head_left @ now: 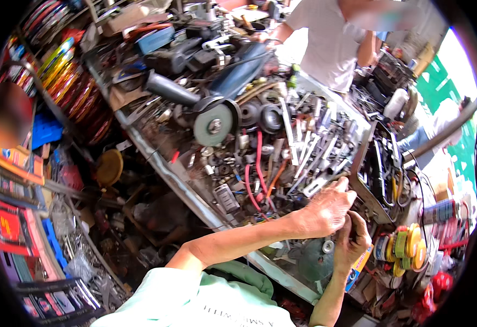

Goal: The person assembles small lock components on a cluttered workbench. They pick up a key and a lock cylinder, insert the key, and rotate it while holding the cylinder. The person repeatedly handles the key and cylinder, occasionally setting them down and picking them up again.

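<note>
Both of my hands meet over the right front part of a metal-edged workbench (pixel 159 161) piled with hand tools and small parts. My left hand (pixel 328 207) is closed, fingers curled together beside the silver tools. Just below and to its right, my right hand (pixel 353 240) is closed too, thumb and fingertips pinched close to the left hand. Whatever lies between the fingers is too small or hidden to name. Next to my right wrist sits a rounded dark green object (pixel 314 259) with a metal ring on it. Loose wrenches and bits (pixel 314 152) lie beyond my left hand.
An angle grinder with a pale disc (pixel 214 125) lies mid-bench, near red tubing (pixel 259 163). A tray of pliers (pixel 383 174) borders my hands on the right, with tape rolls (pixel 404 245) below it. Another person (pixel 325 49) is across the bench. Packaged goods (pixel 12 223) hang left.
</note>
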A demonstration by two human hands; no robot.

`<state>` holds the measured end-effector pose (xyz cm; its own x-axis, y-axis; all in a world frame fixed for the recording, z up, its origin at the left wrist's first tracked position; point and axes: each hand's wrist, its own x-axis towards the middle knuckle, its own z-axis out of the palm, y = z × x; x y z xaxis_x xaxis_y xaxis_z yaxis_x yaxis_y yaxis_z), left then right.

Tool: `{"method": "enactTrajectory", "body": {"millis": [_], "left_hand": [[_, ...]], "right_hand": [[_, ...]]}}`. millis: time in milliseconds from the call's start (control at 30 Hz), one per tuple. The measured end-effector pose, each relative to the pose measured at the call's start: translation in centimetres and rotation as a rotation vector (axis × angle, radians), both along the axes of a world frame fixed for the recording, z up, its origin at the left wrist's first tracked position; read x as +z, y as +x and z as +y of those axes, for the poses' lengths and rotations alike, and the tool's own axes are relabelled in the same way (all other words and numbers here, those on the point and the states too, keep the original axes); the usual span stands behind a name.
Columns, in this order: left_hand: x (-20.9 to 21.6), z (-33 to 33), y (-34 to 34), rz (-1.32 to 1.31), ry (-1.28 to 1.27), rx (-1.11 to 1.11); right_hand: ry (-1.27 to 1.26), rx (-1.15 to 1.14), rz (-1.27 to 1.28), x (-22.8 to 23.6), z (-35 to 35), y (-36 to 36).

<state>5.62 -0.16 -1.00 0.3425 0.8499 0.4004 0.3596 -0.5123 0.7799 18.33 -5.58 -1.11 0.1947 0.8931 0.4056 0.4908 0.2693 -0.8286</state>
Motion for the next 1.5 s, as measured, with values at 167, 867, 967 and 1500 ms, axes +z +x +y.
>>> {"method": "enactTrajectory", "body": {"millis": [167, 867, 967, 1500], "left_hand": [[1.0, 1.6, -1.5, -0.114, 0.034, -0.154], [3.0, 0.8, -2.9, -0.643, -0.897, -0.373], [3.1, 0.6, -2.8, -0.627, -0.921, -0.369], [2.6, 0.3, -2.4, -0.662, -0.902, -0.344]], "right_hand": [[0.001, -0.052, -0.093, -0.2, 0.6, 0.5], [0.083, 0.041, 0.174, 1.3, 0.0, 1.6], [0.135, 0.057, 0.067, 1.2, 0.3, 1.5], [0.258, 0.057, -0.121, 1.5, 0.3, 1.5]]}}
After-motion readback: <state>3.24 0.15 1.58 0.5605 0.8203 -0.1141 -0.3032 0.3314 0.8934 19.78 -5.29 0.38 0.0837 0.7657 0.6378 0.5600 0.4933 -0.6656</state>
